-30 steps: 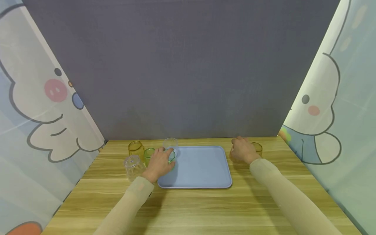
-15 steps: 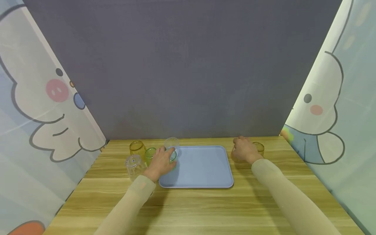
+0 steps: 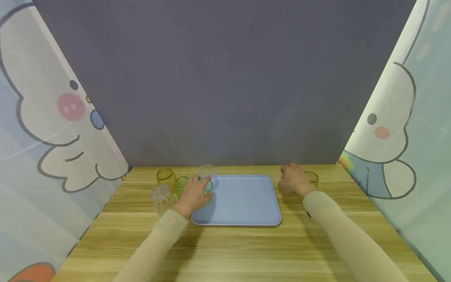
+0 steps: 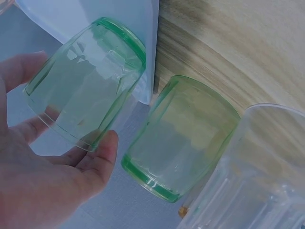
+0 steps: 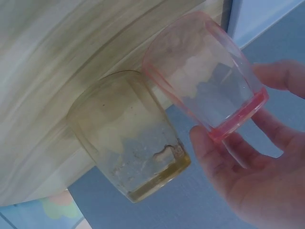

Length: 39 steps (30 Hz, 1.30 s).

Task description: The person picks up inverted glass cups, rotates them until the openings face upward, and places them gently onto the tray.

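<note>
My left hand [image 3: 193, 195] holds a green glass [image 4: 88, 86] near its rim, thumb on one side and fingers on the other. The thick base of this glass points toward the left part of the blue tray [image 3: 243, 201]. Beside it, off the tray, a second green glass [image 4: 183, 136] stands upside down. To the right of the tray, my right hand [image 3: 295, 180] grips a pink glass [image 5: 205, 76] around its thick base, mouth toward the table. An amber glass [image 5: 126, 133] stands close by it, also bottom up. In the head view, the right hand mostly hides the pink glass.
An amber glass [image 3: 166, 178] and a clear ribbed glass [image 3: 163, 197] stand left of the tray. Another clear glass [image 3: 206, 171] is at the tray's back left corner. A grey panel [image 3: 225, 86] rises behind the wooden table [image 3: 239, 254].
The head view has shifted slightly, so the scene sits a little farther right. Both hands keep their places at the glasses, with no clear movement.
</note>
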Motion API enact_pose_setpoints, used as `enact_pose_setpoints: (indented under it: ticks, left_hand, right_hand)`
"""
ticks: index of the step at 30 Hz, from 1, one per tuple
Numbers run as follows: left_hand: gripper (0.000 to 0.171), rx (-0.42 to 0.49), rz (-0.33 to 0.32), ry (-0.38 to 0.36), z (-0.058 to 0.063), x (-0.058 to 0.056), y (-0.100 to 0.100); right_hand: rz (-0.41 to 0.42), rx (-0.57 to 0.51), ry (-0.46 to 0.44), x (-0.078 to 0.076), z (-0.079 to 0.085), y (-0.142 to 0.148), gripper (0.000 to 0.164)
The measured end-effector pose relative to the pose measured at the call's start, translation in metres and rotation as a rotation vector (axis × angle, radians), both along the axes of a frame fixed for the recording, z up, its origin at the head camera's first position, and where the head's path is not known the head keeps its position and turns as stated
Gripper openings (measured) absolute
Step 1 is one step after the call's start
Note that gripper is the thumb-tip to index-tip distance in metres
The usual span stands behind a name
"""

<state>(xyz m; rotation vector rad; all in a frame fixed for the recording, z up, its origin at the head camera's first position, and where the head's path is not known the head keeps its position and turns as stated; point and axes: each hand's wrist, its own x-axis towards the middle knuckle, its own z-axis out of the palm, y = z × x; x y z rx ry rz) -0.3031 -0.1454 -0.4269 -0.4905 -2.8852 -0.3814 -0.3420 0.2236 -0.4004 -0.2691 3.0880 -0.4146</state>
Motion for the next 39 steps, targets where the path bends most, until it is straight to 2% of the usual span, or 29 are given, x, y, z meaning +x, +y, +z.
enact_pose_setpoints:
  ticks: [7, 23, 31, 39]
  left_hand:
    - [0.057, -0.016, -0.007, 0.013, 0.002, 0.000, 0.003]
    - [0.057, -0.050, 0.029, -0.003, 0.000, 0.002, 0.005]
    - [0.056, -0.052, 0.042, -0.010, 0.000, 0.002, 0.005]
    - [0.055, -0.045, 0.041, 0.002, -0.001, 0.003, 0.004]
  right_hand:
    - [-0.024, -0.001, 0.006, 0.000, 0.001, 0.003, 0.049]
    - [-0.020, -0.038, -0.021, 0.007, 0.004, 0.003, 0.049]
    - [-0.001, -0.047, 0.019, 0.008, 0.009, 0.001, 0.045]
    - [-0.032, -0.050, 0.019, 0.009, 0.013, -0.003, 0.043]
